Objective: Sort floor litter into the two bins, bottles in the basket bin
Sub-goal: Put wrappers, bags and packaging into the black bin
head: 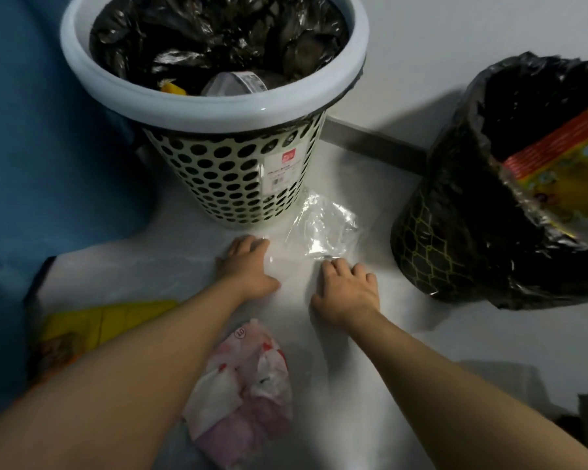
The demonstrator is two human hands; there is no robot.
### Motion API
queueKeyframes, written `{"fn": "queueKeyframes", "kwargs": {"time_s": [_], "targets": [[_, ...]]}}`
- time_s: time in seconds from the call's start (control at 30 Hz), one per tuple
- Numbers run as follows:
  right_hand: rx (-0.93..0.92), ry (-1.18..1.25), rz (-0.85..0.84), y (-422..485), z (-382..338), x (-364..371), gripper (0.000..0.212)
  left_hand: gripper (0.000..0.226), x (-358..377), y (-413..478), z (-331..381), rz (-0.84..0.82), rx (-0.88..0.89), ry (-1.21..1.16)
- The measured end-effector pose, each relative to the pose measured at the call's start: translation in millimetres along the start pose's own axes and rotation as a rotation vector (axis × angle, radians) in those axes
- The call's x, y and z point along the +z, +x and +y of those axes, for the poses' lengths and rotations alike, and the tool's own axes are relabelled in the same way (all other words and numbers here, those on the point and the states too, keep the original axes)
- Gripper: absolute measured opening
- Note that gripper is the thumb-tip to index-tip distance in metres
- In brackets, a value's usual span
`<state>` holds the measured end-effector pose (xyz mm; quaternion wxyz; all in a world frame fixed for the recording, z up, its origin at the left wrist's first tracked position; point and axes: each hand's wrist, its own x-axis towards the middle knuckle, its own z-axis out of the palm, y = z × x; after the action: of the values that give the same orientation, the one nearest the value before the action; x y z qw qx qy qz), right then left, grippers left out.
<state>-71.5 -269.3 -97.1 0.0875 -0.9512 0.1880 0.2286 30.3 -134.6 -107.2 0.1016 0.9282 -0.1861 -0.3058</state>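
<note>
A clear plastic wrapper (pixel 323 228) lies on the white floor between the two bins. My left hand (pixel 246 266) rests palm down on its left edge, and my right hand (pixel 348 290) has its fingers curled at its near edge. The perforated basket bin (pixel 238 178) stands just behind, lined with a black bag; a clear bottle (pixel 235 83) and something yellow lie inside. A black mesh bin (pixel 435 252) with a black liner stands at the right, holding a red and yellow packet (pixel 564 157).
A crumpled pink and white wrapper (pixel 245 391) lies on the floor between my forearms. A yellow packet (pixel 92 327) sits at the left near a blue surface (pixel 41 137). A grey skirting strip (pixel 377 144) runs along the wall behind the bins.
</note>
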Motion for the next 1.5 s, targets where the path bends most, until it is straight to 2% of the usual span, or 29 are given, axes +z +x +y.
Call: {"fn": "queueKeyframes", "kwargs": {"time_s": [0.1,0.27,0.5,0.57,0.63,0.73,0.93,1.03,1.17,1.33,1.5], "targets": [[0.000,0.019,-0.020,-27,1,14,0.061,0.064,8,-16,-5,0.117,0.004,-0.136],[-0.016,0.052,-0.066,-63,-4,30,0.064,0.052,23,-51,-4,0.153,-0.004,-0.263],[-0.036,0.054,-0.135,-93,-15,39,0.062,0.054,35,-78,5,0.000,-0.092,-0.536],[0.009,0.202,-0.128,-93,-14,39,0.054,0.054,38,-81,7,-0.044,-0.119,-0.619],[0.149,0.464,-0.061,-90,-11,36,0.044,0.055,42,-81,8,-0.079,-0.143,-0.681],[0.337,0.796,0.052,-82,-4,30,0.048,0.055,44,-81,9,-0.079,-0.168,-0.723],[0.447,1.270,0.116,-54,-4,24,0.064,0.051,39,-64,18,0.006,-0.279,-0.934],[0.479,1.457,0.102,-48,2,21,0.056,0.042,37,-61,22,0.030,-0.335,-0.952],[0.479,1.503,0.033,-50,6,16,0.043,0.011,33,-60,26,0.075,-0.281,-0.918],[0.362,1.494,0.144,-58,2,10,0.012,0.032,22,-62,25,0.172,-0.194,-0.952],[0.273,1.508,0.286,-61,-3,-1,0.020,0.021,10,-75,30,0.199,-0.188,-1.150]]}}
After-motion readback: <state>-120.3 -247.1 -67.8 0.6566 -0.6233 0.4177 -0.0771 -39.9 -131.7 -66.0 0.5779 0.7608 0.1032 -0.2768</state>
